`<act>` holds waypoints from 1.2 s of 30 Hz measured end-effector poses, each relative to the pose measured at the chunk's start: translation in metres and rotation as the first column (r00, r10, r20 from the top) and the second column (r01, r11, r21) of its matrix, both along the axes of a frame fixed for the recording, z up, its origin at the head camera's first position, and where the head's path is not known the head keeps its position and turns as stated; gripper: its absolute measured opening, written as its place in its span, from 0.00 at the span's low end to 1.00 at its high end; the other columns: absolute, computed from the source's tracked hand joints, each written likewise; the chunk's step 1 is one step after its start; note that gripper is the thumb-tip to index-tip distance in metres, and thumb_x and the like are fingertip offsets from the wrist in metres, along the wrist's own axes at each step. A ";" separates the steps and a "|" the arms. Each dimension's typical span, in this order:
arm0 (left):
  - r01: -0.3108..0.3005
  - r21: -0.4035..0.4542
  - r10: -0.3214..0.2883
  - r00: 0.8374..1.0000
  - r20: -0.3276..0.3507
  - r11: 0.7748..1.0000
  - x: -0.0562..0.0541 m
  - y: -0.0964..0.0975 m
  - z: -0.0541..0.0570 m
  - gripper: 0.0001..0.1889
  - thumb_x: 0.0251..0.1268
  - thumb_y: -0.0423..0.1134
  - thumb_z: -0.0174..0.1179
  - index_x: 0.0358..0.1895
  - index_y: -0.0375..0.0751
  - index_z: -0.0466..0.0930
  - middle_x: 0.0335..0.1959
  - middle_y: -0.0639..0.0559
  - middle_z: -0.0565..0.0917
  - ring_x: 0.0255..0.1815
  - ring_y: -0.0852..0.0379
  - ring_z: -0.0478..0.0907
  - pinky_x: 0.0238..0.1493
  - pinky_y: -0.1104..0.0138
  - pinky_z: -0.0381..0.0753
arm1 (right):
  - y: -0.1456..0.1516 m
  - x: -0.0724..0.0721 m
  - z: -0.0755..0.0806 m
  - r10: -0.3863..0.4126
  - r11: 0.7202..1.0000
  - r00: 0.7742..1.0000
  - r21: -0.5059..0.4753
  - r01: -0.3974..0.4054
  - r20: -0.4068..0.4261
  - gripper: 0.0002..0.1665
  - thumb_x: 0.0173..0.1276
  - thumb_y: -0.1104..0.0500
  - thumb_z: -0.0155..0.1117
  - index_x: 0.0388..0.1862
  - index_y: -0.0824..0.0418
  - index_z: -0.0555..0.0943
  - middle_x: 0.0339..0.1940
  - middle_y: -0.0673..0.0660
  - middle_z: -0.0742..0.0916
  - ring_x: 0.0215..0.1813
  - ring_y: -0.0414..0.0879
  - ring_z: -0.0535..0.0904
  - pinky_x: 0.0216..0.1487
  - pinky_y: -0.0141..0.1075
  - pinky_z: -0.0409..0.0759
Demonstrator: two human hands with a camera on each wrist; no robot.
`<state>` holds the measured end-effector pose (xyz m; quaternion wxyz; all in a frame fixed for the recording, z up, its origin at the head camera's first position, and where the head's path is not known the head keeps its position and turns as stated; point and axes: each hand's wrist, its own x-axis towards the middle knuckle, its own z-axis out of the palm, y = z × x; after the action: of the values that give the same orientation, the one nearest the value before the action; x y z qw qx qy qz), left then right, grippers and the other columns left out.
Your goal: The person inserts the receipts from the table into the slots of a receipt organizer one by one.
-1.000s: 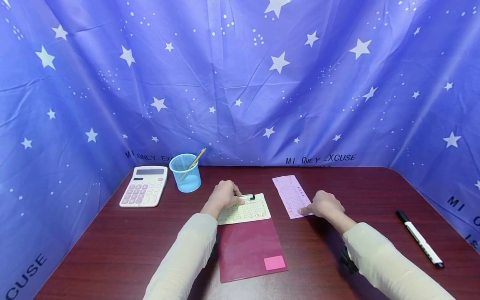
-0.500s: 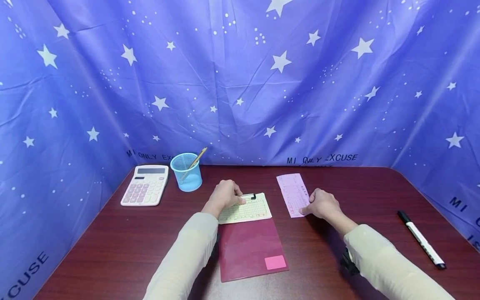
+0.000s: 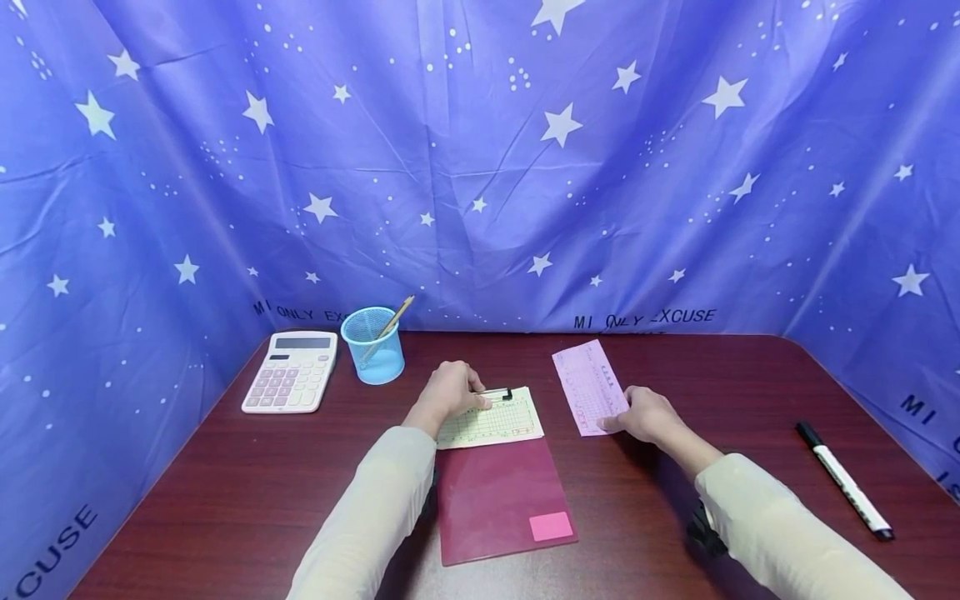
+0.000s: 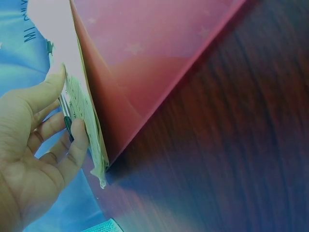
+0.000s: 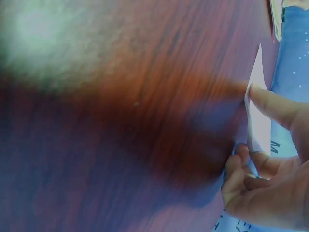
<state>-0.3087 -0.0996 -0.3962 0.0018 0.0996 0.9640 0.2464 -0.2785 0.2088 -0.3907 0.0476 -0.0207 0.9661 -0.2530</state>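
A maroon clipboard lies on the table with a pad of pale yellow printed slips at its top. My left hand holds the black-ended metal clip, thumb over the slips. In the left wrist view, the fingers curl about the clip and the slips stand slightly off the board. To the right, my right hand pinches the near right corner of a pink printed slip. The right wrist view shows the thumb on one face of that slip; other fingers are partly behind it.
A white calculator and a blue mesh pen cup with a pencil stand at the back left. A marker lies far right. Starry blue cloth hangs behind the table.
My right hand has taken the pink slip by its corner; the slip has turned and shifted slightly, its right edge lifting. The left hand stays at the clip.
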 end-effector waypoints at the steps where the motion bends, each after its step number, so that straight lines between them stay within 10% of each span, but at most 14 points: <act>1: 0.002 -0.001 -0.002 1.000 0.000 1.000 0.000 0.000 0.000 0.10 0.52 0.43 0.80 0.34 0.44 0.92 0.37 0.53 0.88 0.44 0.52 0.83 0.52 0.59 0.81 | 0.001 0.000 -0.001 0.017 1.000 1.000 -0.009 -0.017 -0.013 0.23 0.54 0.54 0.79 0.33 0.67 0.75 0.29 0.59 0.81 0.37 0.56 0.75 0.41 0.45 0.74; 9: 0.006 0.000 -0.006 1.000 0.001 1.000 0.001 -0.001 0.000 0.09 0.52 0.43 0.80 0.34 0.44 0.92 0.37 0.53 0.88 0.43 0.53 0.83 0.51 0.59 0.81 | 0.012 0.002 -0.007 0.135 0.960 0.988 -0.237 -0.148 -0.070 0.24 0.55 0.59 0.80 0.39 0.69 0.75 0.22 0.52 0.82 0.25 0.45 0.78 0.30 0.37 0.74; 17: 0.004 0.003 -0.004 1.000 0.007 1.000 0.002 -0.001 0.000 0.09 0.53 0.42 0.79 0.33 0.45 0.91 0.38 0.52 0.88 0.46 0.50 0.83 0.53 0.58 0.81 | 0.017 0.002 -0.004 0.142 0.949 0.972 -0.254 -0.188 -0.188 0.21 0.54 0.62 0.79 0.44 0.68 0.81 0.29 0.54 0.88 0.30 0.43 0.76 0.30 0.36 0.71; 22: 0.003 -0.005 -0.003 1.000 0.012 1.000 0.001 0.000 0.000 0.09 0.53 0.43 0.79 0.34 0.45 0.91 0.38 0.53 0.88 0.44 0.52 0.83 0.52 0.58 0.81 | 0.018 0.005 0.011 0.104 0.941 0.947 -0.279 -0.193 -0.304 0.08 0.60 0.64 0.76 0.34 0.66 0.84 0.25 0.52 0.84 0.28 0.40 0.74 0.28 0.32 0.71; 36: 0.009 0.003 -0.009 1.000 0.017 1.000 0.001 -0.001 0.001 0.09 0.54 0.43 0.79 0.35 0.44 0.92 0.38 0.53 0.88 0.45 0.52 0.83 0.53 0.59 0.81 | 0.014 0.029 0.065 0.172 0.938 0.858 -0.186 -0.293 -0.484 0.12 0.67 0.59 0.72 0.26 0.56 0.80 0.19 0.48 0.80 0.24 0.37 0.70 0.26 0.32 0.67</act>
<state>-0.3073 -0.1005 -0.3949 0.0110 0.1020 0.9632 0.2484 -0.2497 0.2227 -0.3258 -0.1555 -0.2036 0.8994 -0.3542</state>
